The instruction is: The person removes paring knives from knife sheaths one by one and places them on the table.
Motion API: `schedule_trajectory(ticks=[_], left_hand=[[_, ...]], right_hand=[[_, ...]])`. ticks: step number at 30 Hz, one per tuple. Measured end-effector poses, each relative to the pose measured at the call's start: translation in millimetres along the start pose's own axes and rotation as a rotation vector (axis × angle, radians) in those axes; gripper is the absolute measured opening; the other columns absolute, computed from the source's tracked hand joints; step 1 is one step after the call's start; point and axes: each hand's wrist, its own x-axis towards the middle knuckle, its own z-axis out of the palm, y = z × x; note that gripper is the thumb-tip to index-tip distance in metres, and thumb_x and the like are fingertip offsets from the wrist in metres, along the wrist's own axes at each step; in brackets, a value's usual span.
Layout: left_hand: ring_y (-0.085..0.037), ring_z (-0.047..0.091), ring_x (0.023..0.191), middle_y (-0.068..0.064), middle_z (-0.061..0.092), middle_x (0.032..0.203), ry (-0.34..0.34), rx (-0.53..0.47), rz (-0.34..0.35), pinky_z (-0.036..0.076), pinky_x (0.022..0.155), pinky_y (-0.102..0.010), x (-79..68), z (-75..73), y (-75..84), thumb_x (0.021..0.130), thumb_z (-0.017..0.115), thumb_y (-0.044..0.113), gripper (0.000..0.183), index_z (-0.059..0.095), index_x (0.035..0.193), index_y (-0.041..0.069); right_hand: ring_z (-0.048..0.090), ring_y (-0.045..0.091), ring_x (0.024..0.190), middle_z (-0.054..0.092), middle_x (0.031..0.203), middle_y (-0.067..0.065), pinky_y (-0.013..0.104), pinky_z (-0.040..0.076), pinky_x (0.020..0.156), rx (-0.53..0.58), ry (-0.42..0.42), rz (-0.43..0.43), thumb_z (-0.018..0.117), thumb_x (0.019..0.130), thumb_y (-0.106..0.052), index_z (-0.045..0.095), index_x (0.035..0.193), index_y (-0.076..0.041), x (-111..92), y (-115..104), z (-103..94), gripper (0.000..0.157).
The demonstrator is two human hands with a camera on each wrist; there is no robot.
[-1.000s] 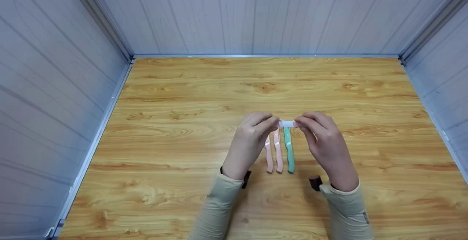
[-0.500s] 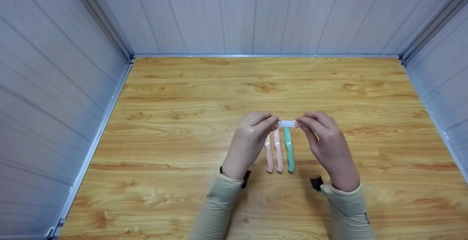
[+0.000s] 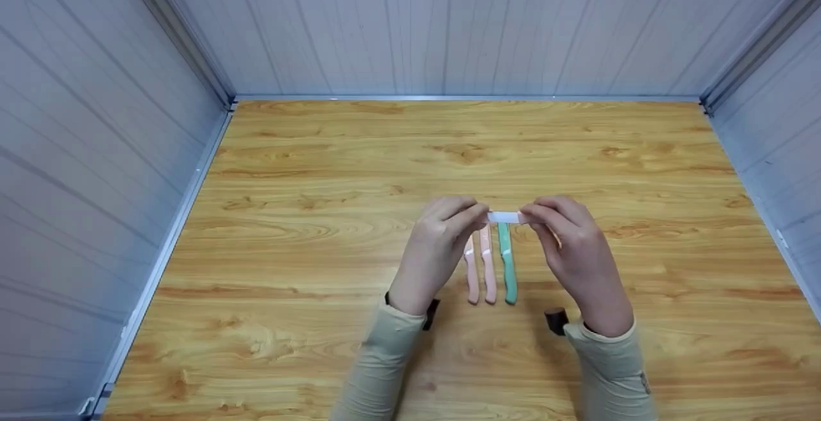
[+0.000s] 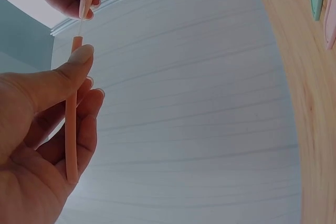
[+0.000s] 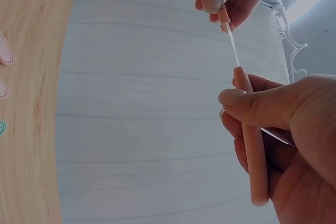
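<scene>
Left hand: the left hand (image 3: 439,248) is raised over the table, thumb and fingers pinching a slim peach-pink piece (image 4: 71,129) that runs back along its palm.
Right hand: the right hand (image 3: 580,241) is level with it on the right, thumb and curled fingers gripping a thicker, round-ended peach-pink handle (image 5: 254,161).
Blade: a thin white blade (image 3: 504,217) spans the gap between the two hands — bare there, and in line with both peach-pink parts.
Pink knives: two lie on the table between the forearms, a left pink knife (image 3: 473,280) and a middle pink knife (image 3: 489,276), side by side and apart, handles toward the near side; the left hand hides part of the left one.
Green knife: the green knife (image 3: 509,276) lies just right of them, pointing the same way, its far end passing below the white blade from the head view.
Sleeves: a pale sleeve (image 3: 378,369) covers each forearm, with a dark wrist device (image 3: 555,321) beside the right cuff.
Surroundings: wood-grain table (image 3: 308,177); pale panelled far wall (image 3: 417,29) — similar panels left and right.
</scene>
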Motion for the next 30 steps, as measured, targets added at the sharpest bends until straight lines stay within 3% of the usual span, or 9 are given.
schedule_trajectory(ticks=[30], left_hand=[[-0.015, 0.061, 0.093, -0.002, 0.066, 0.099, -0.004, -0.003, -0.017, 0.045, 0.087, -0.025, -1.7, 0.2, -4.8, 0.088, 0.068, 0.009, 0.016, 0.073, 0.103, 0.004]], right_hand=[[0.058, 0.019, 0.091, 0.063, 0.1, 0.006, 0.029, 0.047, 0.077, -0.004, -0.029, 0.016, 0.07, 0.081, 0.007, 0.071, 0.102, -0.001, -1.4, 2.9, -2.2, 0.022]])
